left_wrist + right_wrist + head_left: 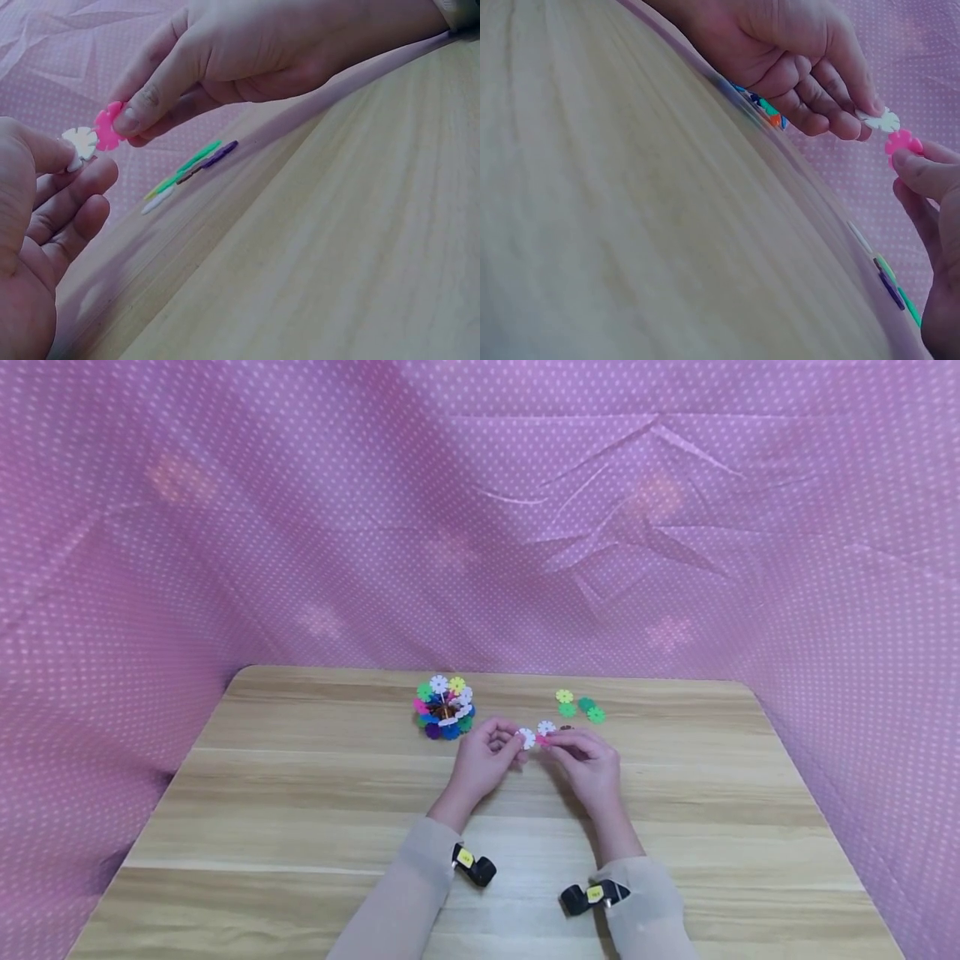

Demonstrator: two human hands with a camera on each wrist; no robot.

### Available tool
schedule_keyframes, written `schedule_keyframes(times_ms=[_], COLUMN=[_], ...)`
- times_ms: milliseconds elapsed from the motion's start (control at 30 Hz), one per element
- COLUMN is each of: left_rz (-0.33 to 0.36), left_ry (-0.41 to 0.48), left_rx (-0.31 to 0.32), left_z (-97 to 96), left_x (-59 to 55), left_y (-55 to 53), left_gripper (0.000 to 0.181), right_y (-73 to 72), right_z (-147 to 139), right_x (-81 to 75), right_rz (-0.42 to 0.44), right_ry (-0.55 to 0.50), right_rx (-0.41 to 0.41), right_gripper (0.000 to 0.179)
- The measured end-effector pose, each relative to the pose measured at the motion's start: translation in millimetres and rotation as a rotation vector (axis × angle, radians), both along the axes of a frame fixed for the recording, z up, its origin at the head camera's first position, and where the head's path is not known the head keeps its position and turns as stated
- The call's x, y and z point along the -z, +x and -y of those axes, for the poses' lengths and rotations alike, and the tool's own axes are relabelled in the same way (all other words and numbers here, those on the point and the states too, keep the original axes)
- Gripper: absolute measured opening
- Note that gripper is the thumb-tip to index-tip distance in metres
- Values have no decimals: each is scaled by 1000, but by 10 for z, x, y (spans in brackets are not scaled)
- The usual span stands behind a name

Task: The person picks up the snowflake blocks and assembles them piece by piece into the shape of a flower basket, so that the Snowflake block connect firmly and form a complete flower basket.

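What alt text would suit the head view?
Above a wooden table, a person's left hand pinches a white flower-shaped piece and the right hand a pink piece. A multicoloured cluster of similar pieces stands to the left; loose pieces lie beyond the hands.

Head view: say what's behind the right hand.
Behind the right hand are a loose white piece, a yellow piece, green pieces and a brown piece, mostly covered by the hand. A purple piece shows only in wrist views.
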State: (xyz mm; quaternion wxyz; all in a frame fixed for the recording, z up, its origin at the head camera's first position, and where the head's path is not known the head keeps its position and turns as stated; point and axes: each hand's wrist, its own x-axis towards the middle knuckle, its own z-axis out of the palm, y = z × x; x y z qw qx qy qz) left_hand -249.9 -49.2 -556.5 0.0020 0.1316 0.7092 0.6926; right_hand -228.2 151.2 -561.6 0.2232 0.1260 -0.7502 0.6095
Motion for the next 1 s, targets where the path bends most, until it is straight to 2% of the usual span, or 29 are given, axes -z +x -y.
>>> schedule_keyframes(times_ms=[233, 433, 733, 1000], left_rz=[-81, -92, -165, -131], left_ry=[-44, -50, -43, -9], left_rx=[-12, -22, -1, 20], left_z=[7, 11, 5, 8], left_x=[8, 0, -10, -12], left_y=[5, 9, 12, 24], left_gripper=[9, 9, 8, 6], right_y=[-22, -15, -15, 8], right_z=[-34, -41, -47, -44], right_x=[22, 12, 16, 4], right_rz=[-113, -192, -196, -211], right_ry=[40, 22, 44, 63], right_rx=[-19, -34, -54, -35], right_gripper=[23, 22, 22, 21])
